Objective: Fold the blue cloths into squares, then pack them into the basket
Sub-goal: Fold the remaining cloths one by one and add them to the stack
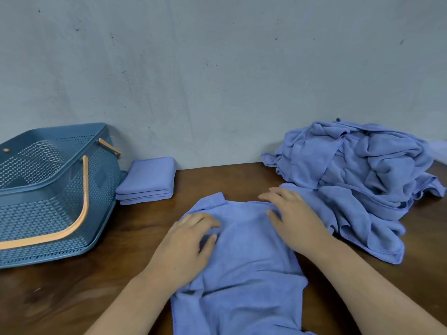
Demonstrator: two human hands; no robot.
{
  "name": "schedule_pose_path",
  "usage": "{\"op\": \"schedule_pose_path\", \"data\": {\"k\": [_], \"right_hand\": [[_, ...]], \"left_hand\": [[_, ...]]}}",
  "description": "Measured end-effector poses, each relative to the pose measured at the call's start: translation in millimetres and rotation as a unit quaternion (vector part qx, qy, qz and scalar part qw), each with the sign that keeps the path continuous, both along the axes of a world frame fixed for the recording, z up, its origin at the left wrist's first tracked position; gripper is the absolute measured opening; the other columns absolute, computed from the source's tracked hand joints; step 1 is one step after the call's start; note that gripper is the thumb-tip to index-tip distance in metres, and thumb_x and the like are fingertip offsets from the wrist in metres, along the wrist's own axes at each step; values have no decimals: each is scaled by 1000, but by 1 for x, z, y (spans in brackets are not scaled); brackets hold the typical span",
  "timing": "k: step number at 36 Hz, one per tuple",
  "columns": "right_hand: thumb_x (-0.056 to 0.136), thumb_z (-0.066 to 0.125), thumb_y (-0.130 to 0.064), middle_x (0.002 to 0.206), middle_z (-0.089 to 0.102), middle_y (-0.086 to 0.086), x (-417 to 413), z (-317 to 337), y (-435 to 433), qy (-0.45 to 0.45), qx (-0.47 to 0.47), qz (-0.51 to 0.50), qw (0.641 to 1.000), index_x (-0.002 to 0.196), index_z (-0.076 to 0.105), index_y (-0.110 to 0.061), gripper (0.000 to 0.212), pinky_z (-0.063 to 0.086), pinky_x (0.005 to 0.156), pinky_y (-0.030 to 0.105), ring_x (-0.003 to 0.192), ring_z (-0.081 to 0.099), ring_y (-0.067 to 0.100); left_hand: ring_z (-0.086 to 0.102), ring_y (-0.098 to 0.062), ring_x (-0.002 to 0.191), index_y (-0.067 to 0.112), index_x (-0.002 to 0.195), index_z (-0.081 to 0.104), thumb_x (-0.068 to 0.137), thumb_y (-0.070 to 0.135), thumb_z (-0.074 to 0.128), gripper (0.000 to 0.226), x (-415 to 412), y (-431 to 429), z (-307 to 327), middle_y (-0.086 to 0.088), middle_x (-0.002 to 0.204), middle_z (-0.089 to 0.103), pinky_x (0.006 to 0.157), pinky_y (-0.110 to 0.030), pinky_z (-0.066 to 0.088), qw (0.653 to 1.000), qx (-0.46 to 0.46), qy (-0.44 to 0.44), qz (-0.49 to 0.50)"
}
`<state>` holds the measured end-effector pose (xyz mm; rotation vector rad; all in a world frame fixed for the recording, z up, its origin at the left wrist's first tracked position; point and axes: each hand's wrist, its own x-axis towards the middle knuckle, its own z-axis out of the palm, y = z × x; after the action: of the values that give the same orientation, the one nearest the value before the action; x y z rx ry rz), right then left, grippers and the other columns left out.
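under both hands (238, 228), blue cloth (244, 269) lies lengthwise, running front-to-back on table (72, 293).

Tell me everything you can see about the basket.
The basket is teal perforated plastic, rectangular and open-topped, with two tan handles: one hangs down over the near side, the other lies at the far rim. It stands upright on the table at far left, partly cut off by the frame. No cloth shows inside. A folded stack sits by its right side.

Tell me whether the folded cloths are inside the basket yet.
No: the stack of folded cloths lies on the table beside the basket, outside it.
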<state>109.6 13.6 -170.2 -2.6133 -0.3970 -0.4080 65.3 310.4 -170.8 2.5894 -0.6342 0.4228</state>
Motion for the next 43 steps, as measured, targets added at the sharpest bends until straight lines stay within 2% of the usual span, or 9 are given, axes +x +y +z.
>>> {"op": "schedule_pose_path", "data": {"k": [4,8,22,26,28,30,35,38,43], "right_hand": [[106,50,-20,138,59,-19,8,-8,0,21,-33,-18,999,128,65,-37,32,46,98,39,120,56,15],[107,47,-22,127,66,-20,10,-9,2,12,-58,-39,997,125,66,-39,31,42,95,38,111,57,12],[104,58,-42,150,57,-6,24,-4,-32,102,-3,-126,987,147,59,-23,47,39,114,37,141,45,22],[100,59,-27,111,72,-13,26,-7,-27,49,1,-128,991,115,75,-28,22,54,81,32,103,65,15],[95,58,-14,82,69,-13,28,-9,-29,30,27,-142,989,91,74,-29,22,48,57,28,70,62,9],[93,59,-7,71,64,-15,26,-8,-30,19,51,-154,987,83,70,-29,26,39,51,24,58,57,6],[100,54,-24,110,68,-25,30,-2,-10,51,139,-82,986,120,64,-40,27,54,86,30,101,64,5],[100,54,-35,109,68,-20,41,-1,7,71,101,-22,992,119,63,-49,26,50,92,32,109,56,7],[96,61,-21,101,71,-20,65,-4,12,46,93,-19,994,95,76,-40,24,53,88,33,96,61,8]], "left_hand": [[19,-9,158,38,138,57,102,39,55,36,5,-2,-2,16,162,39,129,-39,21,998,42,7,53],[-7,-8,162,42,153,42,108,53,40,46,8,0,-3,17,174,15,131,-43,3,988,76,77,111],[28,-15,155,25,165,26,104,56,48,72,9,1,-2,8,170,29,128,-35,19,977,17,133,164],[38,-22,146,20,162,32,101,53,55,73,13,6,-3,3,162,40,119,-35,32,967,-21,128,219],[36,-23,146,18,163,31,101,53,54,74,15,7,-3,1,160,41,119,-36,31,957,-27,136,254],[37,-23,144,20,160,36,100,52,54,69,17,7,-4,1,155,45,118,-36,32,954,-28,135,265],[23,-22,155,26,153,43,99,50,56,60,17,3,-3,2,162,38,123,-43,28,962,-20,102,252],[10,-19,161,27,155,43,101,50,53,60,18,3,-2,4,171,26,128,-44,19,968,16,67,242],[48,-20,138,25,139,62,84,32,52,56,20,0,3,6,145,55,114,-41,37,983,59,0,174]]}}
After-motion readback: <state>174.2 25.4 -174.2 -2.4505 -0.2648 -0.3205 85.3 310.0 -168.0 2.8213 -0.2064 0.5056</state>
